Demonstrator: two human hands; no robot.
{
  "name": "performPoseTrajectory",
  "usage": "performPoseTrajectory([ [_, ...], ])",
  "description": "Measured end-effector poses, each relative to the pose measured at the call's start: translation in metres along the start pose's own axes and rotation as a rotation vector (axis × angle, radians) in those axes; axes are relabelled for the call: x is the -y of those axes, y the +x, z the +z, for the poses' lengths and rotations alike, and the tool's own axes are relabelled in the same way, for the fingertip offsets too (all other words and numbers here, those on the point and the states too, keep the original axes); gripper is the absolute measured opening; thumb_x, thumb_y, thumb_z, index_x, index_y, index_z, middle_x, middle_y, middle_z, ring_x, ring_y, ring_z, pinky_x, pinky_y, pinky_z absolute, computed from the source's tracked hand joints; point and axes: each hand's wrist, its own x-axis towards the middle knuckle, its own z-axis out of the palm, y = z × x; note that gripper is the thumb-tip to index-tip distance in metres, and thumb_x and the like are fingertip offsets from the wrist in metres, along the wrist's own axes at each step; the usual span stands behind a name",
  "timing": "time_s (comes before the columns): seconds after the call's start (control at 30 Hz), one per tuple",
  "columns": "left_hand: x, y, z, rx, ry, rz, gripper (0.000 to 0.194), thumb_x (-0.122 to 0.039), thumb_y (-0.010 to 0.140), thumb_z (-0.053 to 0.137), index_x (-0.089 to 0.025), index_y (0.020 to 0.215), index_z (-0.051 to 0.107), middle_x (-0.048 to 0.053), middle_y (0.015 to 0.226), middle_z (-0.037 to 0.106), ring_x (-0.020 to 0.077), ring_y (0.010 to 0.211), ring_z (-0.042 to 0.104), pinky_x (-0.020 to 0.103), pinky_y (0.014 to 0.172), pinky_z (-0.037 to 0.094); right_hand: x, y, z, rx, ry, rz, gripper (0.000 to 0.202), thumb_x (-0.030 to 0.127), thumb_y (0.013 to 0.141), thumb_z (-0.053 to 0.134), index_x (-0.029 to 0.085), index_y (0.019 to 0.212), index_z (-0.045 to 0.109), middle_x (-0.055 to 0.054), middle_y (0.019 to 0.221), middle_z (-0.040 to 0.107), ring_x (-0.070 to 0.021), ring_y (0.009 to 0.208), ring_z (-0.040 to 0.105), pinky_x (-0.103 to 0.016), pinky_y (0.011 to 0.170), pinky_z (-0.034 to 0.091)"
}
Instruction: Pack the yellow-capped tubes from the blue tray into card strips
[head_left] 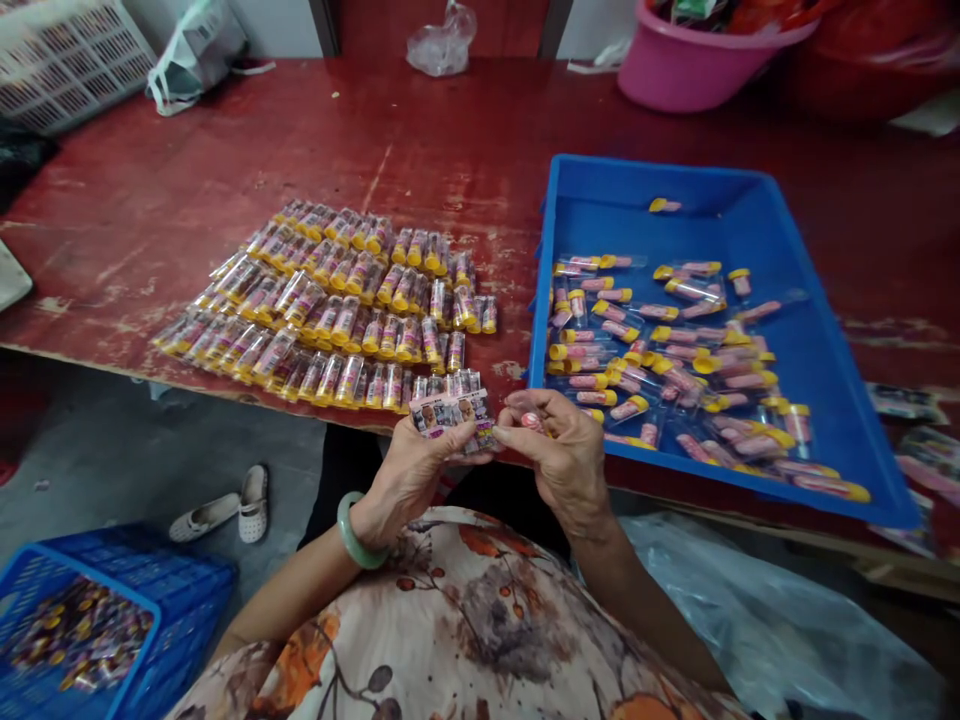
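Observation:
My left hand (420, 460) is closed on a sheet of small printed labels (457, 412), holding it above the table's front edge. A green bangle (352, 530) circles that wrist. My right hand (562, 450) is closed beside the sheet, thumb and forefinger at its right edge. Between its curled fingers shows a small pink-and-white piece (531, 422), mostly hidden, similar in colour to the contents of the tubes in the blue tray. Just beyond my hands, labelled clear tubes with yellow caps (345, 320) lie in several rows.
A blue tray (660, 180) on the right holds many yellow-capped tubes with pink contents (679, 375). A blue crate (187, 580) of tubes stands on the floor at lower left. A pink tub (682, 60) and a plastic bag (442, 40) sit toward the back of the red table (487, 120).

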Motion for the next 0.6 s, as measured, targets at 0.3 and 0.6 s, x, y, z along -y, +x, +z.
performPoseTrajectory([
  [0.3, -0.003, 0.003, 0.004, 0.082, -0.083, -0.066, 0.034, -0.022, 0.073, 0.083, -0.011, 0.103, 0.070, 0.010, 0.100, 0.076, 0.0239, 0.089, 0.073, 0.038, 0.076, 0.064, 0.010, 0.006, 0.003, -0.084, 0.144, 0.026, 0.032, 0.020, 0.049, 0.082, 0.019, 0.075, 0.064, 0.004, 0.064, 0.062, -0.0090, 0.056, 0.053, -0.022, 0.053, 0.043],
  [0.6, -0.003, 0.006, 0.013, -0.021, -0.090, -0.022, 0.036, -0.026, 0.064, 0.088, -0.014, 0.094, 0.071, 0.004, 0.089, 0.074, 0.0156, 0.071, 0.067, 0.026, 0.062, 0.056, 0.008, 0.005, 0.001, -0.045, 0.147, 0.007, 0.031, 0.019, 0.050, 0.081, 0.020, 0.077, 0.066, 0.004, 0.063, 0.061, -0.0097, 0.057, 0.053, -0.022, 0.055, 0.042],
])
